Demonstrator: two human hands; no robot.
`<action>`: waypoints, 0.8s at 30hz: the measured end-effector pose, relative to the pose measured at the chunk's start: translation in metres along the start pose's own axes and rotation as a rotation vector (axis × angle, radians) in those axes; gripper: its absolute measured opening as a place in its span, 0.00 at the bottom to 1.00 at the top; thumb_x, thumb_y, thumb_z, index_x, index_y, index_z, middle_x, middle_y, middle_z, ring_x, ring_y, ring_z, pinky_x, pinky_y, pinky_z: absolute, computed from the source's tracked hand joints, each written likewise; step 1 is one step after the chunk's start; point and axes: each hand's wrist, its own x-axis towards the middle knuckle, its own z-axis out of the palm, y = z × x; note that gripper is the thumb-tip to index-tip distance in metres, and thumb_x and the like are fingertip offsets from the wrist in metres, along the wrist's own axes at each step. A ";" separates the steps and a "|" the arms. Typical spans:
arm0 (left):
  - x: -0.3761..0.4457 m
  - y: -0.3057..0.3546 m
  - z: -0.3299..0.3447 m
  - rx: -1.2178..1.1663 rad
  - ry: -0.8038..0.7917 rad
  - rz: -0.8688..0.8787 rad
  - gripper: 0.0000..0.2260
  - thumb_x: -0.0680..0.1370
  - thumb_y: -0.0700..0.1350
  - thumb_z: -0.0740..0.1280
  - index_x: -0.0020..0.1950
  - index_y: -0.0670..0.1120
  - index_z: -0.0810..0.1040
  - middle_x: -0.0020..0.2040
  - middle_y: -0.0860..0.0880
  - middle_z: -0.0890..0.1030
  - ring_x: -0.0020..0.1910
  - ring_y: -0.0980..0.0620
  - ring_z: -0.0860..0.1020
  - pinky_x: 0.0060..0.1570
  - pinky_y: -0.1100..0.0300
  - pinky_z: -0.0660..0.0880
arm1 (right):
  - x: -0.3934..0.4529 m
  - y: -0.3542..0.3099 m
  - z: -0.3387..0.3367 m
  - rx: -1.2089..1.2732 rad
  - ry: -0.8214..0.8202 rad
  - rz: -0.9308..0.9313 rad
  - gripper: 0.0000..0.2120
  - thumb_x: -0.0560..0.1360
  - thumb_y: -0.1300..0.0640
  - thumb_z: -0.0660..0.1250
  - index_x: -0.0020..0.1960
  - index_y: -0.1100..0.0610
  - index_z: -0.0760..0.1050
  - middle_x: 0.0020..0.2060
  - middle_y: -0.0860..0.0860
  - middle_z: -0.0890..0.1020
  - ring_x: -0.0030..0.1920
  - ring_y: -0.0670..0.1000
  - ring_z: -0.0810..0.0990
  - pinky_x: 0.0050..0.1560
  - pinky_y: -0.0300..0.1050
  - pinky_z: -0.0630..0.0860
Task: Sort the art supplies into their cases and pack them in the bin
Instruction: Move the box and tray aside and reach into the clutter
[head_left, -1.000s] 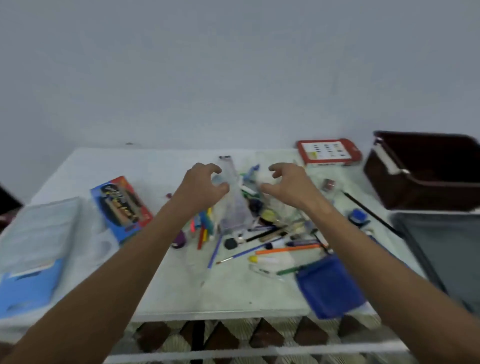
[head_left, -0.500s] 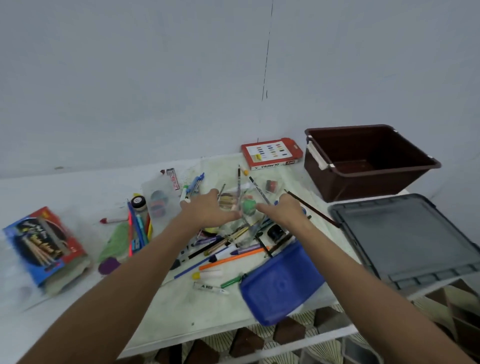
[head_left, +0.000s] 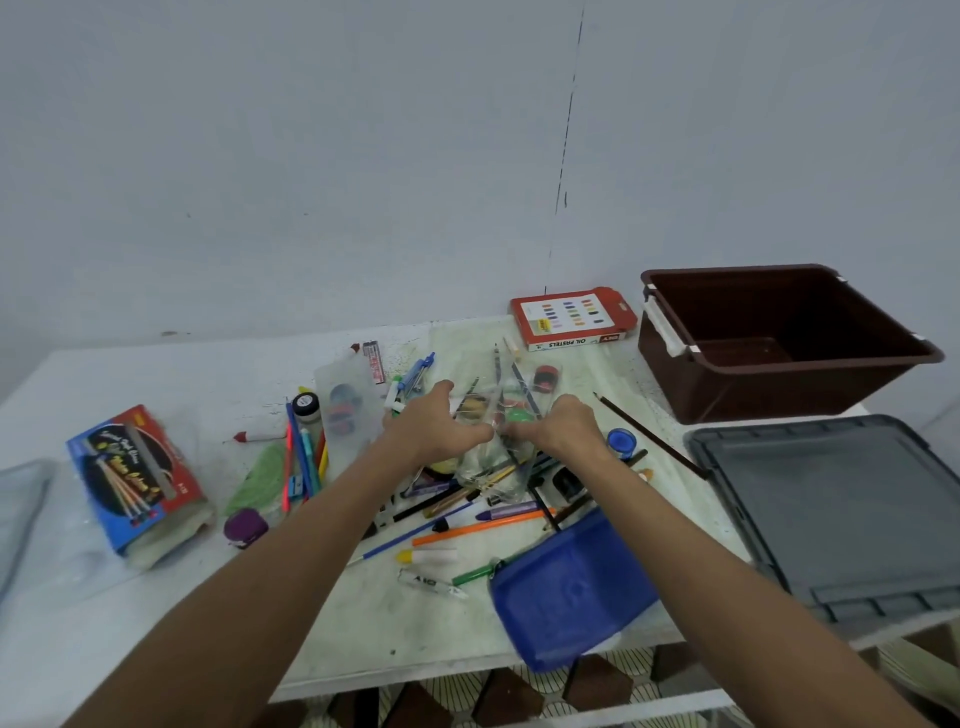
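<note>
My left hand (head_left: 434, 431) and right hand (head_left: 558, 428) both pinch, with curled fingers, the top edge of a clear plastic pouch (head_left: 491, 457) standing over the pile of pens and brushes (head_left: 467, 512) at table (head_left: 156, 374) centre. The brown bin (head_left: 779, 374) sits far right, beside its grey lid (head_left: 841, 509). The blue case (head_left: 569, 590) lies at the near edge.

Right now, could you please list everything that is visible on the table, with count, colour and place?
bin: 1, brown, far right.
lid: 1, grey, right, before the bin.
oil pastels box: 1, red, far centre.
pouch: 1, blue, near edge.
pencil box: 1, blue and red, left.
loose pens, pencils, brushes: many, mixed colours, centre.
clear case: 1, transparent, left of the hands.
left hand: on a clear packet, centre.
right hand: on the same packet.
</note>
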 end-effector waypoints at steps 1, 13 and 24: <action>0.001 -0.002 -0.001 -0.022 -0.003 0.004 0.42 0.71 0.63 0.68 0.77 0.48 0.54 0.73 0.44 0.68 0.69 0.44 0.69 0.58 0.55 0.67 | -0.001 -0.002 0.001 -0.003 -0.014 0.009 0.27 0.64 0.41 0.77 0.47 0.60 0.72 0.38 0.52 0.76 0.41 0.52 0.78 0.33 0.43 0.72; 0.004 -0.013 -0.024 -0.375 0.204 0.045 0.41 0.69 0.58 0.74 0.76 0.49 0.58 0.58 0.46 0.75 0.54 0.49 0.75 0.52 0.57 0.71 | 0.001 -0.006 -0.009 0.560 0.003 -0.059 0.32 0.62 0.62 0.81 0.61 0.58 0.70 0.54 0.57 0.79 0.50 0.56 0.81 0.51 0.53 0.81; -0.074 -0.133 -0.128 -0.390 0.574 -0.256 0.44 0.65 0.60 0.74 0.75 0.47 0.60 0.63 0.44 0.75 0.61 0.46 0.74 0.57 0.57 0.70 | -0.065 -0.135 0.076 0.643 -0.412 -0.313 0.24 0.70 0.65 0.75 0.61 0.61 0.68 0.42 0.58 0.81 0.33 0.51 0.80 0.32 0.45 0.80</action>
